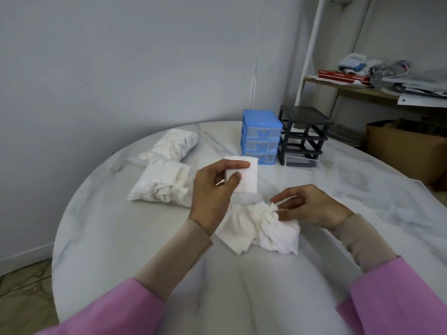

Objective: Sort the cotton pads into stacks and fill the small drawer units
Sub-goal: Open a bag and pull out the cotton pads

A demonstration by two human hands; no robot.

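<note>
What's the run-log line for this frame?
left hand: holds pad stack | right hand: pinches loose pads | blue drawers: closed

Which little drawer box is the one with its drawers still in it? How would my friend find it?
Look to the far side of the round marble table, near the wall. Two small drawer units stand side by side there. It is the blue unit, left of the black unit, whose frame looks hollow.
</note>
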